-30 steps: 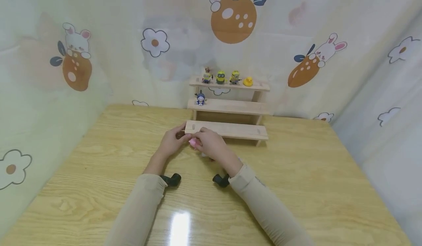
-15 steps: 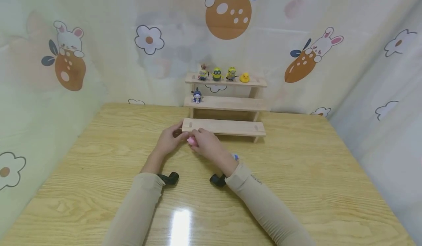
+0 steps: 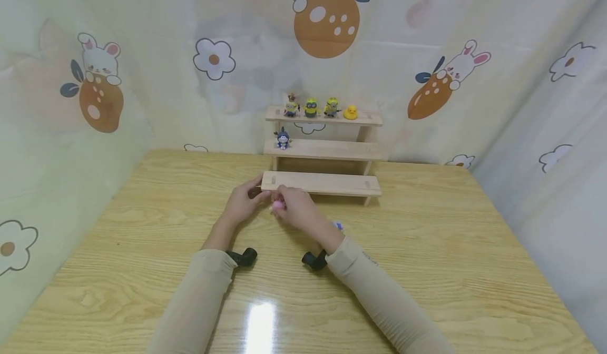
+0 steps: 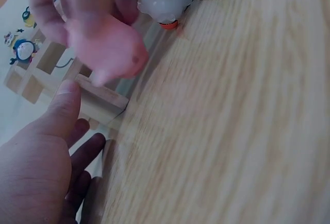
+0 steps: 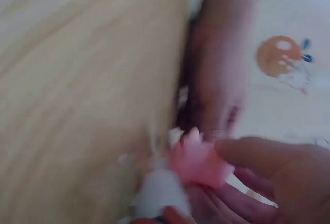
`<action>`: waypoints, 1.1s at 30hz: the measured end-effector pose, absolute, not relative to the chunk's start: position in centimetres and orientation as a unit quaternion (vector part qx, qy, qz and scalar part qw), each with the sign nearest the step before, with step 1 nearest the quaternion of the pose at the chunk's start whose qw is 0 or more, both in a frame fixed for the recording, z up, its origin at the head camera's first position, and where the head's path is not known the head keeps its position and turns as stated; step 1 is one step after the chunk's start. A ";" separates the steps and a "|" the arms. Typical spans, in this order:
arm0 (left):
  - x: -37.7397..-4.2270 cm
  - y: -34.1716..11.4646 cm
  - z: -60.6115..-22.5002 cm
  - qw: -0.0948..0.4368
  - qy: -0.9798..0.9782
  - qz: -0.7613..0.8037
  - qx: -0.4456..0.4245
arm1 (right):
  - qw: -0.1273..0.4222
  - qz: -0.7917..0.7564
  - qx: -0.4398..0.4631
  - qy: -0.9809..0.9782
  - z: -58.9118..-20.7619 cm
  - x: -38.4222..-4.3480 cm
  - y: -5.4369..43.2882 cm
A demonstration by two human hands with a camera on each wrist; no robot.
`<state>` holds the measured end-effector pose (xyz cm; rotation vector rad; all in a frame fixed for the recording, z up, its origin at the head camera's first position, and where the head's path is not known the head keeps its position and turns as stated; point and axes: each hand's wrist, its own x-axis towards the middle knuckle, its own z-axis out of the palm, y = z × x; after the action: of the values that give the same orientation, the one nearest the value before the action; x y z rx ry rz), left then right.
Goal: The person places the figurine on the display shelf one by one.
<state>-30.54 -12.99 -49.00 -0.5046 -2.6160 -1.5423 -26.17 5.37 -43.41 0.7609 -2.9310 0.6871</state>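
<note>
My right hand [image 3: 300,209] pinches a small pink toy figure [image 3: 278,205] just in front of the lowest step's left end. In the left wrist view the pink toy hangs from the fingertips. My left hand [image 3: 243,204] is at the left end of the wooden three-step display shelf [image 3: 327,183], with the thumb near the board's corner and loosely bent fingers beside it. A whitish round toy [image 4: 165,0] with an orange part shows close to the right hand; whether that hand touches it, I cannot tell. The right wrist view is blurred.
On the top step stand several yellow figures [image 3: 311,108] and a rubber duck [image 3: 350,112]. A blue figure [image 3: 283,139] stands at the middle step's left. A blue-and-white toy [image 3: 338,226] lies on the wooden table [image 3: 427,248], partly behind the right wrist. A patterned curtain [image 3: 256,17] hangs behind.
The pink toy has turned a little in my right hand, which stays near the lowest step. My left hand keeps its place at the shelf end. The head view has shifted slightly.
</note>
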 end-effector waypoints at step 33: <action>-30.5 -13.0 -48.9 0.010 -0.854 -0.498 -0.152 | -0.064 0.129 0.341 -0.929 -42.0 -24.2 4.6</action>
<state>-30.49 -13.03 -48.92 -0.4746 -2.6662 -1.5543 -24.15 4.61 -41.98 1.1174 -3.0446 0.4219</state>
